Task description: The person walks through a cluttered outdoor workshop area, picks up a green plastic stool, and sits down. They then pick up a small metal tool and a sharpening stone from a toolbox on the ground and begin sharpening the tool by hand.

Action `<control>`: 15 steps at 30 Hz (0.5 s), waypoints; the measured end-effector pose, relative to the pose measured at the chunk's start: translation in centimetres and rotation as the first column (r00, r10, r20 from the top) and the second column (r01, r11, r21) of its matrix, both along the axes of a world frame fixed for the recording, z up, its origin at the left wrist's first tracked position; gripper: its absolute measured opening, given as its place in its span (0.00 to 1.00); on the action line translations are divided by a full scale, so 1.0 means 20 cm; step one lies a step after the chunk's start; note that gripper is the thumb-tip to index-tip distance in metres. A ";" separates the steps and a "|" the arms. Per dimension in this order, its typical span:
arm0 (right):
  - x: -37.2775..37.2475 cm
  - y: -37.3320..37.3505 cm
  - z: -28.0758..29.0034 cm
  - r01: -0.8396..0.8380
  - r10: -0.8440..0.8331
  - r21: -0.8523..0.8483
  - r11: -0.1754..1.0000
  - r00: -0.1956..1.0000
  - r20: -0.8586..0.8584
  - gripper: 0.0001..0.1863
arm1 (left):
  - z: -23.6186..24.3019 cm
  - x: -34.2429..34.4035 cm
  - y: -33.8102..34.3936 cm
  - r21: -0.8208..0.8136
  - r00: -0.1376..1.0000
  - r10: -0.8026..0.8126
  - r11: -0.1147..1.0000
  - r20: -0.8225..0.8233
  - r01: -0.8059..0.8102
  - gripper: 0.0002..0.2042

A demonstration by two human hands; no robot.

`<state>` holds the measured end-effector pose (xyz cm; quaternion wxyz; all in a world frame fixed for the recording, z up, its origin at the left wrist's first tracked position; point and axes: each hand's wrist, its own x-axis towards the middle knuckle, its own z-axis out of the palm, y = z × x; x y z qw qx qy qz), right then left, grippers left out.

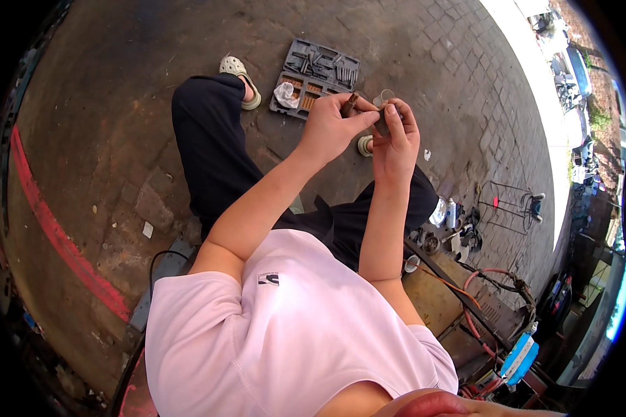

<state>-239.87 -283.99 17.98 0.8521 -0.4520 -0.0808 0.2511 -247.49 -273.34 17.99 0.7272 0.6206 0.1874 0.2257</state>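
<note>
Both hands meet in front of me, above the paving. My left hand [332,126] is closed, with a short brown cylindrical piece [349,105] sticking up between thumb and fingers. My right hand [398,132] pinches a small dark piece [381,124] right beside the left thumb; its kind is too small to tell. A thin, clear-looking ring [387,94] shows at the right fingertips. Beyond the left hand lies an opened dark grey tool case [290,68] with rows of metal bits and orange-brown pieces. A crumpled white cloth [286,95] rests on its near left part.
A spray can [451,213], loose metal parts [470,229] and a wire rack [511,207] stand to the right. Nearer are a yellowish metal box [435,295] and red hoses [469,316]. A red painted stripe [62,240] crosses the ground at left.
</note>
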 end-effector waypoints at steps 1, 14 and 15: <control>-0.01 0.01 0.00 -0.001 0.001 0.017 1.000 1.000 -0.017 0.08 | 0.00 0.00 0.01 -0.035 1.000 -0.019 0.999 0.015 0.020 0.06; -0.02 -0.03 -0.03 -0.012 0.014 -0.021 1.000 0.998 0.062 0.08 | -0.08 0.01 -0.01 0.018 1.000 0.008 1.000 0.020 -0.008 0.07; 0.00 -0.04 -0.05 -0.025 0.027 -0.031 0.999 0.998 0.057 0.07 | -0.07 0.01 0.00 0.059 1.000 0.002 0.998 0.002 -0.002 0.07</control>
